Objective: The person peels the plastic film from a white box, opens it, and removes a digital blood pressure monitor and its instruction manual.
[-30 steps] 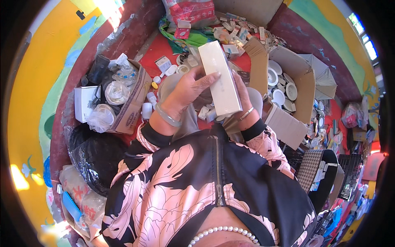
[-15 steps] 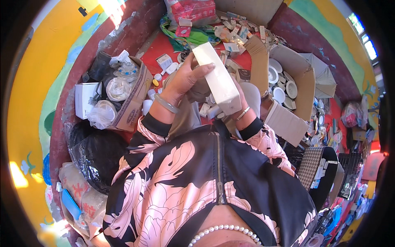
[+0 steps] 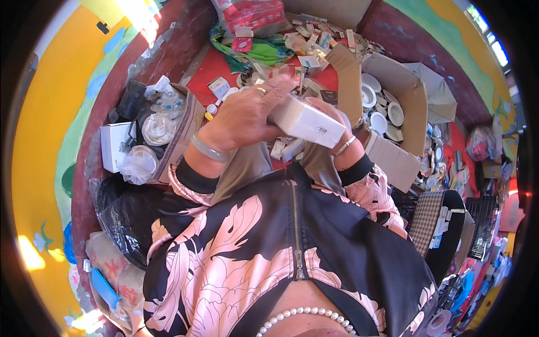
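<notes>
Smooth white rectangular carton [image 3: 307, 122] in hands

Black top [image 3: 264, 253] printed with large pink leaves, zipped down the middle. Black cuffs under pink floral sleeve ends. Pearl necklace [image 3: 306, 314] at the neck. Pale bangle [image 3: 209, 149] on left wrist, thin silver bracelet [image 3: 343, 146] on right, ring [image 3: 259, 89] on a left finger.
</notes>
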`<action>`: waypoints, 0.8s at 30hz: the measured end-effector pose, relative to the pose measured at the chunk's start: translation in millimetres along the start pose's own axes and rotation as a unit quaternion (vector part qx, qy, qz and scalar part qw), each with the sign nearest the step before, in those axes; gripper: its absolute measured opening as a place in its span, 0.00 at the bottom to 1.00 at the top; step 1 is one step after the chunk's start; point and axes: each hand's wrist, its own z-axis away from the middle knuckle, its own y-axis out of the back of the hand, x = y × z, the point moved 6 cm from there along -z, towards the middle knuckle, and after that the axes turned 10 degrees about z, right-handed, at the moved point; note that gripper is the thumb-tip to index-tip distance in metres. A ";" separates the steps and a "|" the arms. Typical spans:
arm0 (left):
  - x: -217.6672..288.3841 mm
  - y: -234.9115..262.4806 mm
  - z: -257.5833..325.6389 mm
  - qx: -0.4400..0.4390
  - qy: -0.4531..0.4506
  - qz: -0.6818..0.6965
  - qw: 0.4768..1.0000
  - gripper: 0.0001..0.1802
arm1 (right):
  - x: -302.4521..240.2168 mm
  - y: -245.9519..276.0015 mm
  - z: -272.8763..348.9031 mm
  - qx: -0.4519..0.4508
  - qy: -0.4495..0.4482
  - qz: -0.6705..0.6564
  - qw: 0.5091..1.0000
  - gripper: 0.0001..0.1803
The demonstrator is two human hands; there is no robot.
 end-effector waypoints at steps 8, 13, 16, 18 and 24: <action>-14.5 -8.8 4.8 0.034 0.088 0.071 0.993 0.34 | 11.7 44.0 -20.4 -0.049 -0.006 0.001 0.999 0.16; -35.0 -13.6 27.3 0.146 0.158 0.248 0.944 0.35 | -35.6 15.2 20.0 0.050 0.029 0.157 0.986 0.14; -40.8 -13.1 32.8 0.165 0.151 0.308 0.925 0.31 | -44.0 23.1 29.5 0.075 0.068 0.155 0.983 0.13; -48.7 -17.0 39.1 0.181 0.168 0.366 0.897 0.28 | -49.7 20.3 36.4 0.088 0.100 0.164 0.977 0.14; -75.3 -32.6 57.7 0.193 0.237 0.532 0.790 0.31 | -73.9 -15.8 53.0 0.018 0.248 0.232 0.940 0.14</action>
